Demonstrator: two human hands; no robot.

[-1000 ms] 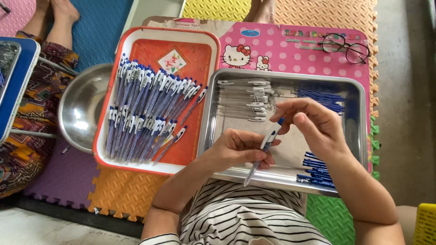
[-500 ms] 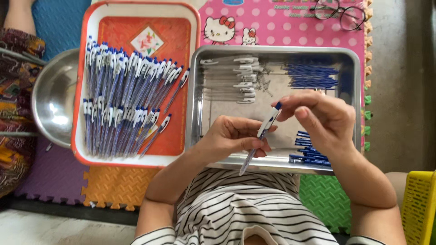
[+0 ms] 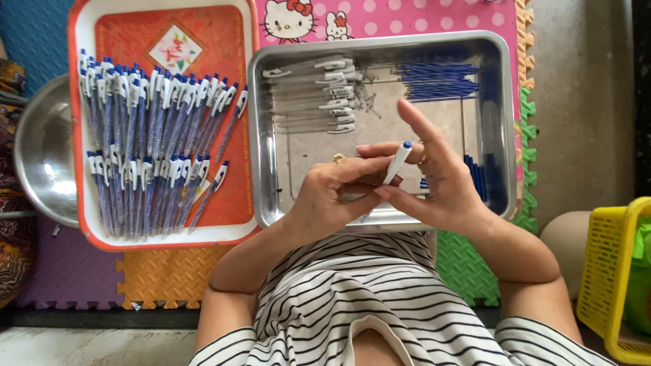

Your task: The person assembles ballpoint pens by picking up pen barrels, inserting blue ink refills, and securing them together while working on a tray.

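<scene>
Over the steel tray, seen from the head camera, the person's two hands meet around a single white pen with a blue tip. Left hand is curled, fingers pressed together around the lower part of the pen barrel, a ring showing on one finger. Right hand pinches the pen near its upper half between thumb and a finger, while the other fingers are spread and raised. The pen stands tilted, blue end uppermost, held above the near edge of the steel tray and touching nothing but the hands. Inside that tray lie a cluster of white pen barrels at the far left, a bundle of blue refills at the far right, and more blue parts partly hidden behind the right hand. Beside it, to the left, an orange tray carries two rows of finished blue-and-white pens. A metal bowl sits just beyond the orange tray. Coloured foam mats lie beneath, and a yellow basket stands at the right edge.
</scene>
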